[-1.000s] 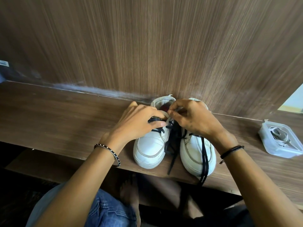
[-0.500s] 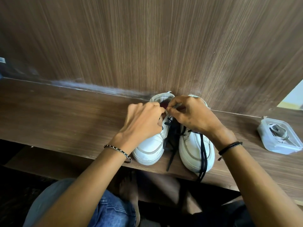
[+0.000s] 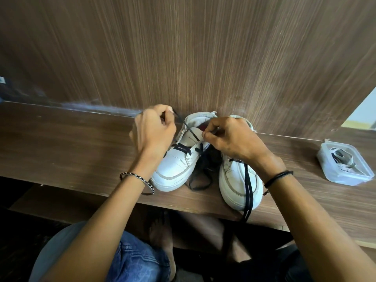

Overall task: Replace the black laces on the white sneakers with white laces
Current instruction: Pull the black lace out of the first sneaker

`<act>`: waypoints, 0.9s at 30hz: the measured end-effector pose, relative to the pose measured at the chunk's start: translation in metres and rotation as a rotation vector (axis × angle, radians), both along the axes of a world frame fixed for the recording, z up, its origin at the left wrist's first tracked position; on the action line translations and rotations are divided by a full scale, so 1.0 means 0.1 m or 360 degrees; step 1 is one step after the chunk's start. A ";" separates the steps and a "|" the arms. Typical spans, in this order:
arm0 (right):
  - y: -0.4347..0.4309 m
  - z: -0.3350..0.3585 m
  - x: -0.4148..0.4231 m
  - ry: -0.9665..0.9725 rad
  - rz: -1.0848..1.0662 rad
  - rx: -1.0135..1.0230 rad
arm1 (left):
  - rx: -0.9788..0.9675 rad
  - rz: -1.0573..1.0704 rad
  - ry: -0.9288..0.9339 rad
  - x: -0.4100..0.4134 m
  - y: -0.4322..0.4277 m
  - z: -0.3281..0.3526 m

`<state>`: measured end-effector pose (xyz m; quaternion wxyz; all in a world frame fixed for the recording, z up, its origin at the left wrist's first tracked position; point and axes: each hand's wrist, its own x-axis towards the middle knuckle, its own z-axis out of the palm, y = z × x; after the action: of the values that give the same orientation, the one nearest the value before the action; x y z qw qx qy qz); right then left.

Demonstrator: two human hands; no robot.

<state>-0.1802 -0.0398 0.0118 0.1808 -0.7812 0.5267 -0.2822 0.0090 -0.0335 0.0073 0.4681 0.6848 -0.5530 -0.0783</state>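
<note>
1. Nearest the camera, a knee in blue jeans (image 3: 132, 261) is seen, and a bare foot (image 3: 162, 237) is set in the shadow under the desk (image 3: 61, 149).
2. A beaded bracelet (image 3: 136, 178) is worn on the left wrist and a black cord band (image 3: 278, 177) on the right; both forearms are stretched over the desk's front edge.
3. The left sneaker (image 3: 177, 167) and the right sneaker (image 3: 238, 184) are stood side by side on the desk, toes toward the person, with the right toe close to the edge.
4. A second black lace (image 3: 248, 190) is draped down the right sneaker, and its ends are hung past the desk edge. Loose loops of black lace are piled on the desk between the two shoes.
5. Well off to the right, white laces (image 3: 341, 159) are kept in a clear plastic box (image 3: 345, 163) on the desk.
6. The right sneaker's collar is hidden by the right hand (image 3: 230, 137), which is laid across it. Its fingers are curled, and thumb and forefinger are pinched on the left sneaker's eyelet edge.
7. The left hand (image 3: 154, 129) is raised left of the left sneaker's heel, fingers curled tight. The black lace (image 3: 191, 131) is pinched near its end and drawn taut to the top eyelets; the lower eyelets are still crossed in black.
8. Behind everything, a wooden panel (image 3: 203, 58) is stood against the desk's back.
</note>
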 end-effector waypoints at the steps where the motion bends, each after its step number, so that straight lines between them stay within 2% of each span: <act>1: 0.01 0.00 -0.01 -0.0002 0.0002 0.0009 | -0.0010 -0.0080 0.0333 0.04 -0.05 0.01; 4: 0.01 0.00 -0.02 -0.0023 -0.0015 0.0027 | -0.0019 -0.0158 0.1248 0.12 -0.13 0.03; 7: 0.01 0.00 -0.02 -0.0039 -0.0052 0.0040 | -0.0022 -0.0212 0.1926 0.16 -0.13 0.07; 10: -0.01 0.00 -0.01 -0.0032 -0.0080 0.0018 | -0.0074 -0.0231 0.2403 0.20 -0.15 0.09; 12: -0.02 0.01 -0.01 -0.0030 -0.0075 0.0007 | -0.0119 -0.0235 0.2479 0.18 -0.16 0.11; 14: -0.01 0.01 -0.02 -0.0016 -0.0052 -0.0007 | -0.0096 -0.0317 0.2271 0.15 -0.16 0.15; 15: -0.01 0.01 -0.03 -0.0010 -0.0040 -0.0015 | -0.0071 -0.0404 0.2046 0.13 -0.14 0.17; 19: -0.02 0.00 -0.07 0.0009 -0.0017 -0.0027 | 0.0025 -0.0843 0.0416 0.11 -0.02 0.13; 21: -0.03 -0.01 -0.07 -0.0003 -0.0004 -0.0020 | 0.0201 -0.1096 -0.0085 0.09 0.01 0.07; 24: -0.02 0.00 -0.07 -0.0018 0.0002 -0.0025 | 0.0407 -0.1223 -0.0558 0.08 0.03 -0.03; 27: 0.00 0.01 -0.05 -0.0022 0.0003 -0.0035 | 0.0440 -0.1184 -0.0740 0.07 0.03 -0.03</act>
<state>-0.1857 -0.0403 0.0131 0.1760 -0.7816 0.5216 -0.2932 0.0160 -0.0306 0.0043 0.1758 0.4952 -0.8359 -0.1584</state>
